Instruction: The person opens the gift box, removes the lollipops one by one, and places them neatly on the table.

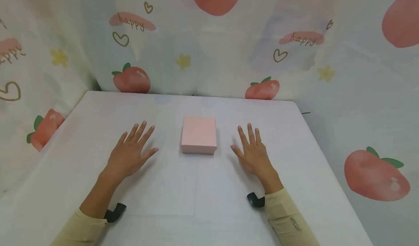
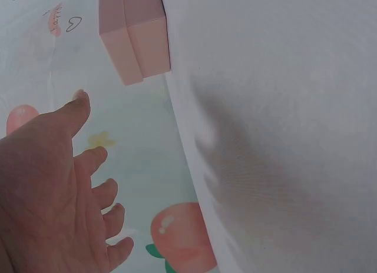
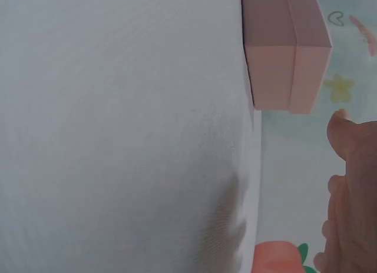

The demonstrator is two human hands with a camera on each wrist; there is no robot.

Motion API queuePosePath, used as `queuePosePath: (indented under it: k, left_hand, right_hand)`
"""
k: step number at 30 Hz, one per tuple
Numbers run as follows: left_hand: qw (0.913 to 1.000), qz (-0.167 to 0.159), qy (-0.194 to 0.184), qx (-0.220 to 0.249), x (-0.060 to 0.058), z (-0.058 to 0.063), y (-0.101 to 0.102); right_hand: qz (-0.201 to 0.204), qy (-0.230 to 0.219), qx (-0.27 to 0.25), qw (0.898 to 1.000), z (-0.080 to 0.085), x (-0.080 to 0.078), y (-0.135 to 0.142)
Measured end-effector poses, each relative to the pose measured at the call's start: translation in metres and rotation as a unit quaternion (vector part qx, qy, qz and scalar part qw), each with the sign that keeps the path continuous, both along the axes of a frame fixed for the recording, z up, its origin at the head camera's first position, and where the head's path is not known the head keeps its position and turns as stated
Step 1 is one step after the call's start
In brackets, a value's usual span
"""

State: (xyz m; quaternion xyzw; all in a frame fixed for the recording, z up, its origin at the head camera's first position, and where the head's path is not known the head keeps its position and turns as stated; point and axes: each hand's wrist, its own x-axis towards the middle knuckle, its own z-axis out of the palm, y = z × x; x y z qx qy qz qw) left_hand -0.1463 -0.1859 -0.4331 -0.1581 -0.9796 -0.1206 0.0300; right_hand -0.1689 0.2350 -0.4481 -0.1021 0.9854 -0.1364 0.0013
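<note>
A square pink box [image 1: 198, 131] with its lid on sits on the white table, between the two hands. To its left, my left hand [image 1: 129, 155] hovers over the cloth with fingers spread and nothing in it. My right hand [image 1: 253, 153] is held the same way on the other side, fingers spread and apart from the box. Both wrist views show the box's side wall and lid seam, with the left thumb [image 2: 76, 111] and right thumb [image 3: 341, 135] nearest to it.
White cloth covers the table [image 1: 196, 188], whose back edge lies beyond the box. A curtain [image 1: 216, 49] printed with peaches, hearts and flowers hangs behind and at both sides. Small black devices sit at the left wrist [image 1: 115, 213] and right wrist [image 1: 255, 200].
</note>
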Motion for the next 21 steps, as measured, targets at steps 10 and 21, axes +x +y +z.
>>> queuePosePath:
  k: [10,21]
  left_hand:
    - [1.0,-0.004,-0.007,0.002,-0.005,0.0,0.009]
    - [0.9997,-0.012,-0.017,0.013,-0.012,-0.002,0.027]
  right_hand:
    - [0.015,-0.005,-0.014,1.0,0.009,-0.001,-0.004]
    - [0.018,-0.005,-0.024,1.0,0.009,0.005,-0.008]
